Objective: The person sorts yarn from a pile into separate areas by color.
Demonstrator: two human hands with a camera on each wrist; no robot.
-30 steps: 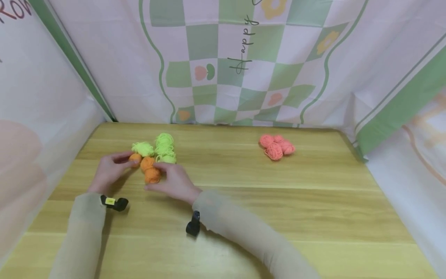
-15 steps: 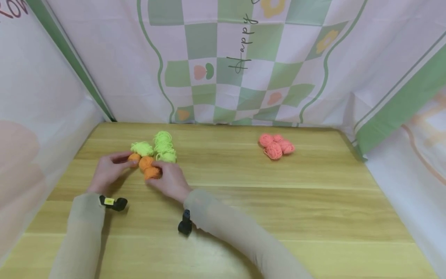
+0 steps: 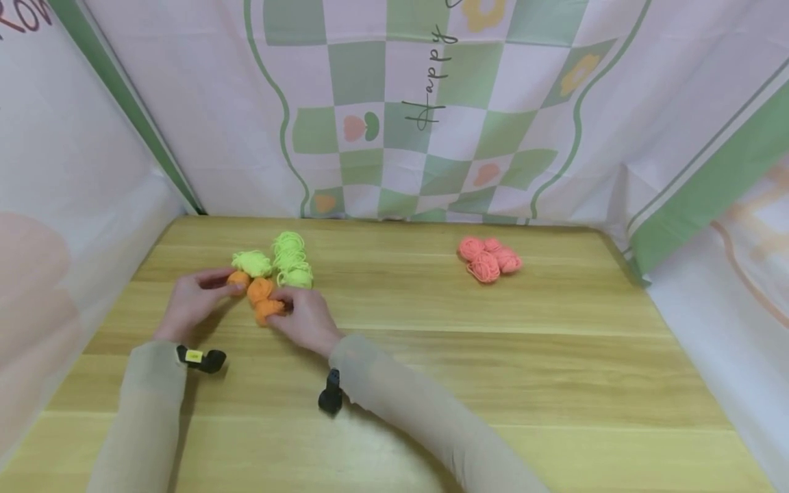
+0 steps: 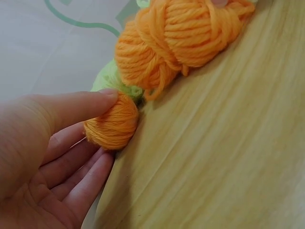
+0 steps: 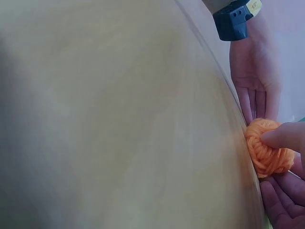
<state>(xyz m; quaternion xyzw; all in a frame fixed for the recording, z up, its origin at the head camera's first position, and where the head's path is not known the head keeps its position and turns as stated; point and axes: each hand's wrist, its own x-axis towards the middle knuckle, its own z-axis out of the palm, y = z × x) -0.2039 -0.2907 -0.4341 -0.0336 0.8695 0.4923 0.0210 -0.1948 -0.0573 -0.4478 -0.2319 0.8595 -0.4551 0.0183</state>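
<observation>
My left hand (image 3: 190,302) pinches a small orange yarn ball (image 4: 114,126) between thumb and fingertips, low at the wood table. Right of it, two larger orange yarn balls lie against each other, the back one (image 3: 260,290) and the front one (image 3: 267,311). The front ball is in the grip of my right hand (image 3: 306,318), whose thumb presses on its wound side in the right wrist view. Just behind the orange balls lie a pale green yarn ball (image 3: 251,263) and a longer row of green yarn (image 3: 292,259).
Several coral pink yarn balls (image 3: 487,260) sit in a cluster at the back right of the table (image 3: 493,370). A printed curtain (image 3: 419,137) hangs along the table's back edge, with white cloth (image 3: 92,171) on the left side.
My right hand has shifted slightly left, its thumb and fingers closing in on the front orange ball. The green row has slid slightly back. My left hand has barely moved.
</observation>
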